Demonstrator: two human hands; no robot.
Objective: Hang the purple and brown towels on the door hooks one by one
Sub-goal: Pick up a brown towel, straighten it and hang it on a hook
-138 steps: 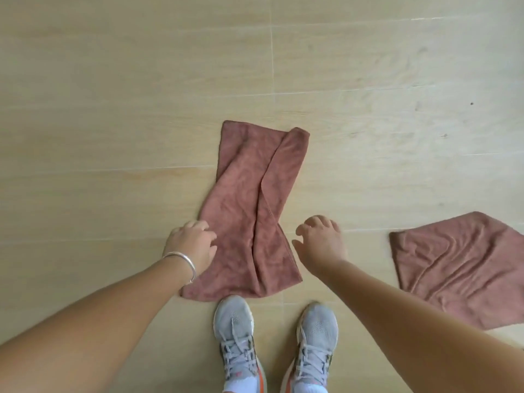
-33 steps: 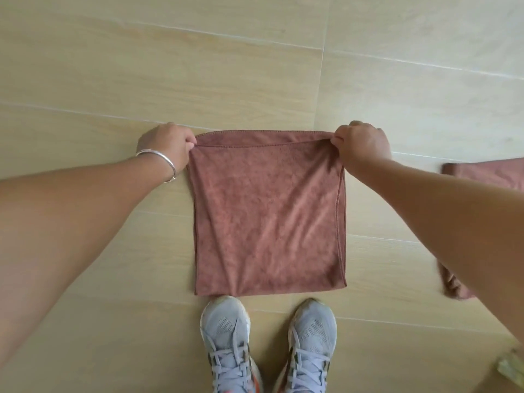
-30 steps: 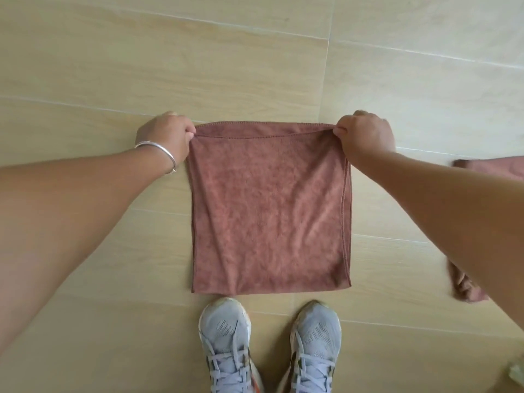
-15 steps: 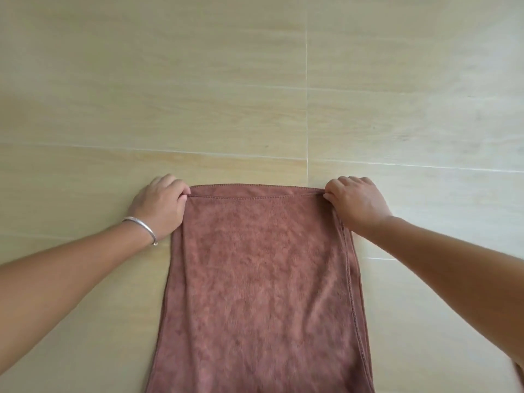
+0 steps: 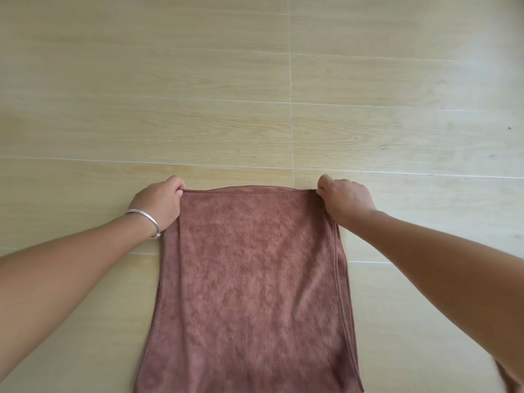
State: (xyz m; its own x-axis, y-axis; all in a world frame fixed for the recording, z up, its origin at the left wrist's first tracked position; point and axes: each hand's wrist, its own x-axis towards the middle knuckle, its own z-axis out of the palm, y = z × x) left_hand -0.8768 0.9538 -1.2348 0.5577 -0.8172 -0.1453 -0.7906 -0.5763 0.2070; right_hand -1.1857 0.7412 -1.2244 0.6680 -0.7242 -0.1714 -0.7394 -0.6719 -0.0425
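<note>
A brown towel point(image 5: 249, 285) hangs spread flat in front of me, its stitched top edge pulled straight between my hands. My left hand point(image 5: 158, 205), with a silver bracelet on the wrist, pinches the top left corner. My right hand point(image 5: 344, 199) pinches the top right corner. The towel's lower end runs out of the bottom of the view. No purple towel and no door hooks are in sight.
Light wood-look floor tiles point(image 5: 283, 95) fill the view beyond the towel. A sliver of brown cloth point(image 5: 510, 378), part of a second towel, shows at the bottom right corner under my right forearm.
The towel came off the floor, held by its top corners, and was raised. The view tilted up, so my shoes dropped out of sight and the second towel is nearly gone.
</note>
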